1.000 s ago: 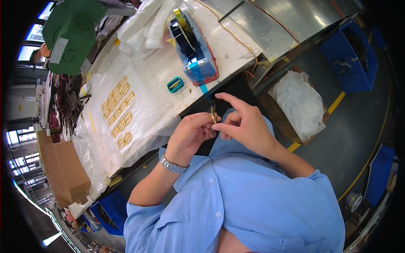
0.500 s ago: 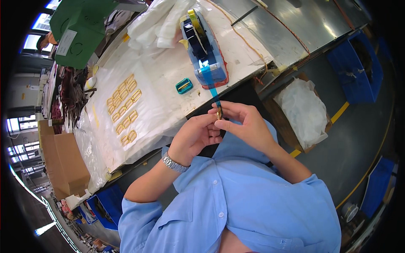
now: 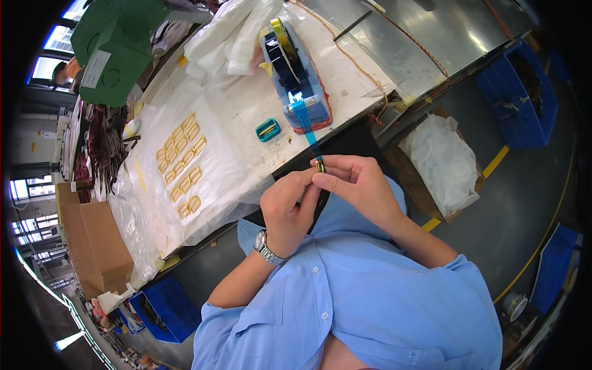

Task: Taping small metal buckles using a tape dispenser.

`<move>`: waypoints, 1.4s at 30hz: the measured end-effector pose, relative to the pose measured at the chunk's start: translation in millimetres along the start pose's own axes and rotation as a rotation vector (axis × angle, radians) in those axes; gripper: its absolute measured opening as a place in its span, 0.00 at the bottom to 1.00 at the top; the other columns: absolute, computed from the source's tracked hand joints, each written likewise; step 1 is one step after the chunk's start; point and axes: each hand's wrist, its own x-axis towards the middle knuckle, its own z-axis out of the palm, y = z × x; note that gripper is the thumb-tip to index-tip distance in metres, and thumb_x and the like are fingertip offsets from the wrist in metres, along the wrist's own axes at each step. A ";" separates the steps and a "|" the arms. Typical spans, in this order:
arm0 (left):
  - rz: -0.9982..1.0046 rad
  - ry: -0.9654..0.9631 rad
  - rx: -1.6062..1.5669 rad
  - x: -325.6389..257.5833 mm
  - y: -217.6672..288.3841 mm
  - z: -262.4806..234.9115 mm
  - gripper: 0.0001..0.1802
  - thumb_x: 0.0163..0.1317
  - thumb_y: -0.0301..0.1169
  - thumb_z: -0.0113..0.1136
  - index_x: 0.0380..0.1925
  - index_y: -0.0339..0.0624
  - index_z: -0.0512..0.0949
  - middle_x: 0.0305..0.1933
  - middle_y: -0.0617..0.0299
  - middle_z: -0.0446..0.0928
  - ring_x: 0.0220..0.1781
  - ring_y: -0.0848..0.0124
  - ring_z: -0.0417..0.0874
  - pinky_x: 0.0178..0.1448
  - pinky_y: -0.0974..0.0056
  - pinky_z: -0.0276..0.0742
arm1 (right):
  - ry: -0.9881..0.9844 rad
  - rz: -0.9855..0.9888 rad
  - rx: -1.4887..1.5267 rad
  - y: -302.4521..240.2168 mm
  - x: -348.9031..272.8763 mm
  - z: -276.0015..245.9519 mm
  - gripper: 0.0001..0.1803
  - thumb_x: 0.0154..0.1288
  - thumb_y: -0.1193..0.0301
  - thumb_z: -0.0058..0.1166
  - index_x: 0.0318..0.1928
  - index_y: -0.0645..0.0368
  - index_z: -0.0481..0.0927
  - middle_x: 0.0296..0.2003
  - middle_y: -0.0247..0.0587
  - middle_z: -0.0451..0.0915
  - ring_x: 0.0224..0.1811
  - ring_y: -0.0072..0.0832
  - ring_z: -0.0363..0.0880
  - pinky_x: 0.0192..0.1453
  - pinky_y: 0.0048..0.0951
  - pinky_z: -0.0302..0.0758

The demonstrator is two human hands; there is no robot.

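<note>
My right hand (image 3: 364, 184) pinches a small gold buckle (image 3: 319, 167) between thumb and fingers. My left hand (image 3: 288, 203) closes its fingers on the buckle's left side, back of the hand upward. A strip of blue tape (image 3: 310, 137) stretches from the blue tape dispenser (image 3: 316, 105) down to the buckle. Part of the buckle is hidden by my fingers. On the table, left of the dispenser, lies a buckle wrapped in blue-green tape (image 3: 267, 129). Farther left, several gold buckles (image 3: 174, 176) lie in rows on a white sheet.
The worktable (image 3: 259, 163) ends just beyond my hands. An open carton with a white plastic liner (image 3: 441, 166) stands to the right. Brown cardboard (image 3: 98, 240) and a green machine (image 3: 120, 55) are at left. Blue bins (image 3: 163, 308) sit on the floor.
My left hand has rolled over, its back now facing up and its wrist shifted right and lower. The right hand keeps its pinch on the buckle, almost in place.
</note>
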 end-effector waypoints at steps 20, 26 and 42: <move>-0.730 -0.560 -0.539 97.2 -12.5 -49.3 0.13 0.77 0.31 0.69 0.34 0.32 0.85 0.29 0.63 0.85 0.27 0.75 0.89 0.33 0.71 0.84 | -0.121 -0.343 -0.307 -11.7 31.7 -17.6 0.34 0.72 0.79 0.69 0.76 0.71 0.74 0.64 0.45 0.86 0.63 0.28 0.87 0.71 0.32 0.82; -0.750 -0.683 -0.552 110.6 -18.5 -56.7 0.14 0.77 0.33 0.70 0.33 0.34 0.84 0.27 0.64 0.83 0.25 0.73 0.88 0.31 0.70 0.84 | -0.248 -0.225 -0.136 -17.4 41.9 -15.7 0.34 0.72 0.80 0.70 0.75 0.71 0.75 0.59 0.43 0.88 0.61 0.25 0.88 0.71 0.30 0.83; 0.125 0.046 0.084 31.9 -2.6 -15.7 0.23 0.62 0.15 0.75 0.58 0.35 0.84 0.48 0.52 0.90 0.41 0.67 0.93 0.48 0.64 0.90 | -0.111 -0.195 -0.117 -20.6 42.3 -3.8 0.22 0.78 0.77 0.66 0.68 0.71 0.82 0.54 0.42 0.91 0.56 0.23 0.90 0.63 0.26 0.85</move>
